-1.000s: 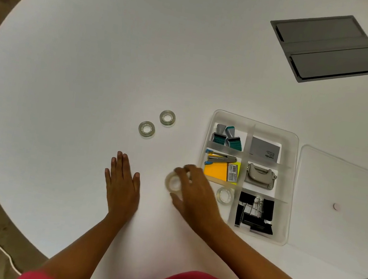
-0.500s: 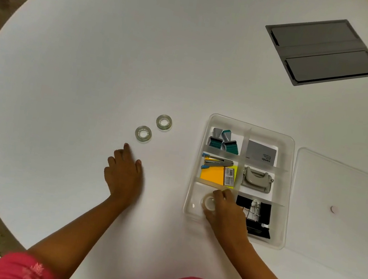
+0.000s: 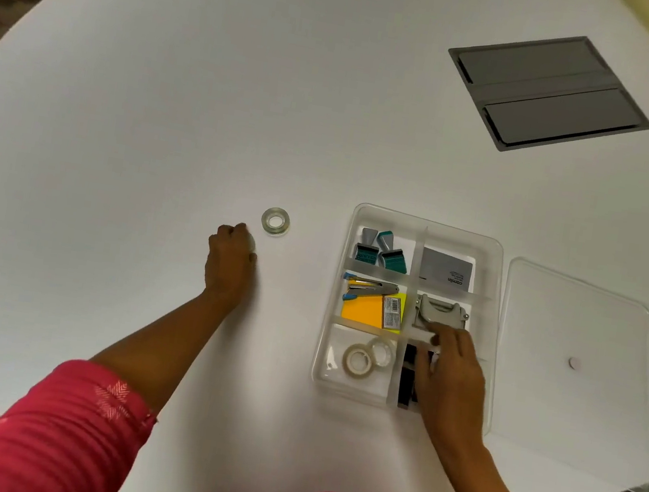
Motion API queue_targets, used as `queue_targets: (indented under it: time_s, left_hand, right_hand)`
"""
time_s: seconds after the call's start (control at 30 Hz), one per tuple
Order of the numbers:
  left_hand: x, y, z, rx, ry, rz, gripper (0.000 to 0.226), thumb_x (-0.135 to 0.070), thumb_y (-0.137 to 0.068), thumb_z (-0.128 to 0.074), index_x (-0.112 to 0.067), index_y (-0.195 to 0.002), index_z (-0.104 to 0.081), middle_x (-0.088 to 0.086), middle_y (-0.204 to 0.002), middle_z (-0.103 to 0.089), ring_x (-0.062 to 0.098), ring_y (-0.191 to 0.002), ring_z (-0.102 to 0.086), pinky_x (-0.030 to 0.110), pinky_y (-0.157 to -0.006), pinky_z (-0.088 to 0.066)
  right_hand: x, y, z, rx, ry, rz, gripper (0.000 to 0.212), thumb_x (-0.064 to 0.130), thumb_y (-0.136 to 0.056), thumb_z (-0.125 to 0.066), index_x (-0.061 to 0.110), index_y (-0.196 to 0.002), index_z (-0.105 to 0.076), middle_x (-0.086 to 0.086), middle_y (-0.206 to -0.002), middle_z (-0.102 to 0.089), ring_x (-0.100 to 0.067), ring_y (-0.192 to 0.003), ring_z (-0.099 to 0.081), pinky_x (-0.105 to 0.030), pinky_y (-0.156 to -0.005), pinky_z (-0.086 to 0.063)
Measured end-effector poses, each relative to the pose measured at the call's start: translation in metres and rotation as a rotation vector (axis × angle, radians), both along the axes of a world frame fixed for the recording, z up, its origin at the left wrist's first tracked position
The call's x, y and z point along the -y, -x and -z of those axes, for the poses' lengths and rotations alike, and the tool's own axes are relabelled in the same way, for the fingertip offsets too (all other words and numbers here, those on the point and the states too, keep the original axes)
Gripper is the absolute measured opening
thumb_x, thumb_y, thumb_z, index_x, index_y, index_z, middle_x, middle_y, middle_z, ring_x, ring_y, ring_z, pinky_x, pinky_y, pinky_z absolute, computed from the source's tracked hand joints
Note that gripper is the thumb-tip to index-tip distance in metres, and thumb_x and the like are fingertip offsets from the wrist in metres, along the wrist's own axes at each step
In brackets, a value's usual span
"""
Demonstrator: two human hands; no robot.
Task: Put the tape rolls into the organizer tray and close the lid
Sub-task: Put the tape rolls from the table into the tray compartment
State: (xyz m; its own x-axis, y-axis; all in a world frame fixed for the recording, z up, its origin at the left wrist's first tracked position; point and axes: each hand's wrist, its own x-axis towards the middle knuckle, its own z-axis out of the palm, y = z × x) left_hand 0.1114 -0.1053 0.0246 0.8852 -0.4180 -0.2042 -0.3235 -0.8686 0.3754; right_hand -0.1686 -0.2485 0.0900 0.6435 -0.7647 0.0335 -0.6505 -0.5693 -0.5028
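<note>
The clear organizer tray (image 3: pixel 427 221) sits on the white table right of centre. Two tape rolls lie in its near-left compartment, one (image 3: pixel 358 360) partly overlapping the other (image 3: pixel 382 349). A third roll (image 3: pixel 275 221) lies loose on the table left of the tray. My left hand (image 3: pixel 230 261) is just beside it, fingers curled down over another roll, which is almost fully hidden. My right hand (image 3: pixel 451 374) hovers over the tray's near-right compartment of black binder clips, fingers apart and holding nothing. The clear lid (image 3: pixel 570 367) lies flat to the right of the tray.
The other compartments hold a stapler (image 3: pixel 371 287), yellow sticky notes (image 3: pixel 363 312), a grey hole punch (image 3: pixel 441 311), teal clips (image 3: pixel 381 250) and a grey card (image 3: pixel 444 266). A grey cable hatch (image 3: pixel 547 93) is set into the table at far right. The table edge runs close under the lid.
My right hand put its tape roll into the tray's near-left compartment and moved right over the binder clips. My left hand reached forward and curled over the nearer loose roll.
</note>
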Motion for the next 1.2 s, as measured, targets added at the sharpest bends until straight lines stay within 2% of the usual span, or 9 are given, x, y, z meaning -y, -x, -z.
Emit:
queue_targets:
  time_s: [0.07,0.2,0.3,0.4,0.47,0.6,0.9,1.07,1.2]
  left_hand:
    - [0.003,-0.001,-0.001,-0.001,0.002,-0.030,0.034,-0.004,-0.086,-0.053,0.003,-0.119,-0.049,0.025,-0.120,-0.049,0.039,-0.108,-0.049,0.044,-0.076,-0.048]
    - [0.004,0.005,-0.007,0.003,0.022,0.063,0.034,-0.010,-0.087,-0.052,0.003,-0.118,-0.050,0.024,-0.119,-0.052,0.037,-0.108,-0.050,0.036,-0.075,-0.042]
    - [0.007,0.033,-0.023,-0.014,0.250,0.173,0.043,-0.015,-0.086,-0.060,0.000,-0.125,-0.049,0.021,-0.123,-0.050,0.033,-0.109,-0.052,0.035,-0.085,-0.046]
    - [0.013,0.076,-0.042,-0.051,0.433,0.353,0.049,-0.021,-0.083,-0.066,-0.006,-0.126,-0.049,0.014,-0.125,-0.048,0.022,-0.110,-0.051,0.021,-0.091,-0.040]
    - [0.019,0.105,-0.051,-0.130,0.463,0.452,0.049,-0.024,-0.082,-0.066,-0.012,-0.126,-0.049,0.009,-0.124,-0.045,0.018,-0.110,-0.050,0.020,-0.092,-0.041]
    - [0.029,0.153,-0.055,-0.153,0.382,0.597,0.051,-0.026,-0.080,-0.063,-0.016,-0.128,-0.047,0.005,-0.129,-0.044,0.019,-0.114,-0.049,0.030,-0.093,-0.050]
    - [0.031,0.171,-0.020,-0.067,-0.008,0.732,0.048,-0.028,-0.086,-0.061,-0.015,-0.130,-0.046,0.005,-0.135,-0.049,0.023,-0.113,-0.056,0.031,-0.088,-0.052]
    - [0.035,0.164,-0.010,-0.014,-0.029,0.725,0.044,-0.026,-0.086,-0.061,-0.015,-0.127,-0.048,0.005,-0.133,-0.051,0.023,-0.110,-0.058,0.031,-0.085,-0.054]
    - [0.035,0.160,-0.017,-0.058,0.029,0.668,0.046,-0.034,-0.085,-0.061,-0.018,-0.126,-0.050,0.002,-0.130,-0.055,0.023,-0.110,-0.059,0.035,-0.082,-0.055]
  right_hand:
    - [0.013,0.011,0.000,0.038,0.020,0.059,0.028,-0.004,-0.084,-0.064,0.000,-0.111,-0.061,-0.018,-0.106,-0.061,-0.033,-0.072,-0.063,-0.027,-0.064,-0.043]
    - [0.032,0.033,0.009,-0.023,0.133,0.212,0.045,-0.004,-0.079,-0.067,0.003,-0.123,-0.058,-0.026,-0.118,-0.053,-0.041,-0.107,-0.044,-0.048,-0.085,-0.046]
    - [0.042,0.045,0.019,-0.146,0.086,0.343,0.059,0.003,-0.080,-0.069,0.013,-0.135,-0.050,-0.026,-0.138,-0.040,-0.042,-0.120,-0.031,-0.055,-0.097,-0.040]
    - [0.047,0.053,0.028,-0.214,0.036,0.393,0.062,0.008,-0.083,-0.068,0.014,-0.140,-0.043,-0.026,-0.143,-0.036,-0.043,-0.123,-0.030,-0.054,-0.099,-0.037]
    - [0.046,0.057,0.033,-0.228,0.030,0.411,0.062,0.010,-0.084,-0.067,0.012,-0.140,-0.041,-0.026,-0.143,-0.037,-0.044,-0.122,-0.030,-0.054,-0.099,-0.037]
    - [0.044,0.060,0.039,-0.221,0.016,0.423,0.057,0.012,-0.085,-0.066,0.013,-0.138,-0.044,-0.024,-0.142,-0.039,-0.042,-0.122,-0.030,-0.053,-0.098,-0.035]
    - [0.034,0.059,0.056,-0.167,0.000,0.427,0.050,0.017,-0.089,-0.062,0.006,-0.135,-0.046,-0.026,-0.140,-0.036,-0.043,-0.122,-0.031,-0.055,-0.098,-0.035]
    - [0.032,0.058,0.064,-0.137,-0.016,0.413,0.050,0.018,-0.089,-0.062,0.002,-0.133,-0.045,-0.027,-0.136,-0.039,-0.042,-0.118,-0.035,-0.054,-0.096,-0.039]
    - [0.032,0.057,0.066,-0.059,-0.029,0.390,0.037,0.013,-0.093,-0.056,-0.003,-0.125,-0.048,-0.028,-0.125,-0.043,-0.039,-0.107,-0.041,-0.050,-0.087,-0.046]
